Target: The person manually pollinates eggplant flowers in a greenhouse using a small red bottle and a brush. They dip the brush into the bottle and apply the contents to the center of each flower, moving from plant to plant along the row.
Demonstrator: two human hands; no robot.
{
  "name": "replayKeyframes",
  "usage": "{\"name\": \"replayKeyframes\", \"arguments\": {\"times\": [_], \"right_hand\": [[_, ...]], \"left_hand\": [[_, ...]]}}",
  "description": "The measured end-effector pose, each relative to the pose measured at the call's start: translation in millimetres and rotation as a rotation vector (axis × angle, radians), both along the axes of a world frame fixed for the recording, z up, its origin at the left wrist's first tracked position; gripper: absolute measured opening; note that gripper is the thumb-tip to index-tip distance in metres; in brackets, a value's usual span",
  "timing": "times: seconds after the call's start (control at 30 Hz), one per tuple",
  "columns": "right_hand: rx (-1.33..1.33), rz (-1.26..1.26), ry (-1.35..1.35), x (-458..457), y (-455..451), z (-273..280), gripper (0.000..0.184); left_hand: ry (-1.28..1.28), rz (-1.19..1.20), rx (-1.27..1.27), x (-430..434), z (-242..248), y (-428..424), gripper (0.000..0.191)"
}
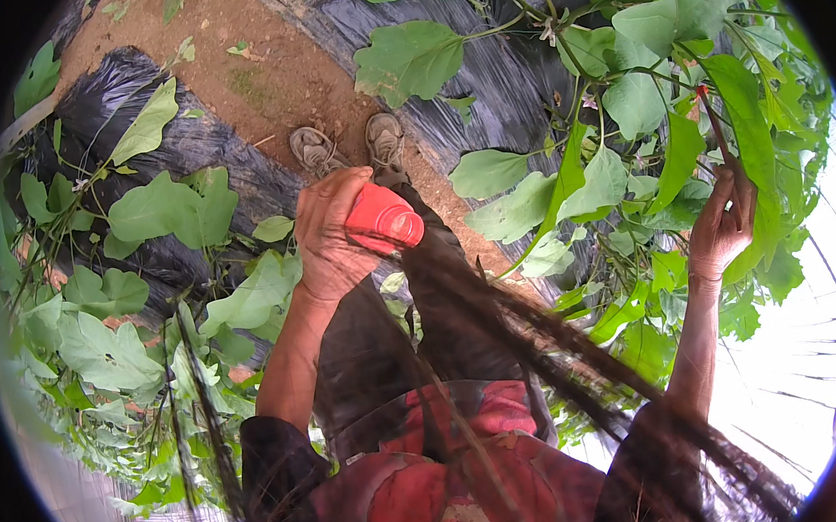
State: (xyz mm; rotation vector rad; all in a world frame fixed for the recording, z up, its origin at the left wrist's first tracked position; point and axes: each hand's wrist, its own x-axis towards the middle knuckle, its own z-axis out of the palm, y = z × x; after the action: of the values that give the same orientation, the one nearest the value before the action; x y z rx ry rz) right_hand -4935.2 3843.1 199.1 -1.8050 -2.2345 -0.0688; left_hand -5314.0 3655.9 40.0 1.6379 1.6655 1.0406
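Observation:
My left hand (331, 241) grips a small red plastic container (379, 220) in front of my legs. One round end of it faces up and to the right, and I cannot tell whether it is open. Out to the right, my right hand (727, 217) pinches a thin dark stick (714, 124), perhaps a brush, between thumb and fingers. Its red tip (702, 90) is up among the stems of what looks like an eggplant plant (638, 97). A broad green leaf (743, 119) hangs right beside the stick and that hand. Pale purple flowers (589, 101) show lower on the stems.
Black plastic mulch film (495, 105) covers the beds on both sides of a bare soil path (270, 76). My shoes (385, 137) stand on the path. More leafy plants (164, 212) crowd the left bed. Dark blurred hair strands (537, 325) cross the view in front.

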Motion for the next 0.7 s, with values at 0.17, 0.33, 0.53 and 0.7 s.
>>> {"name": "replayKeyframes", "arguments": {"times": [0.17, 0.33, 0.53, 0.7], "right_hand": [[-0.018, 0.027, -0.016, -17.4, -17.5, 18.8, 0.022], [-0.029, 0.037, 0.127, -64.6, -38.5, 42.5, 0.023], [-0.257, 0.053, 0.247, -138.3, -50.9, 62.0, 0.030], [-0.325, 0.126, 0.435, -192.8, -39.3, 45.8, 0.029]], "left_hand": [[-0.017, 0.008, 0.009, -5.1, -3.9, 0.8, 0.074], [-0.059, -0.022, -0.008, -23.5, -1.5, 3.1, 0.070], [-0.055, 0.032, 0.008, -51.4, 7.4, 9.9, 0.072], [-0.018, 0.089, 0.023, -88.1, 8.0, 6.4, 0.070]]}}
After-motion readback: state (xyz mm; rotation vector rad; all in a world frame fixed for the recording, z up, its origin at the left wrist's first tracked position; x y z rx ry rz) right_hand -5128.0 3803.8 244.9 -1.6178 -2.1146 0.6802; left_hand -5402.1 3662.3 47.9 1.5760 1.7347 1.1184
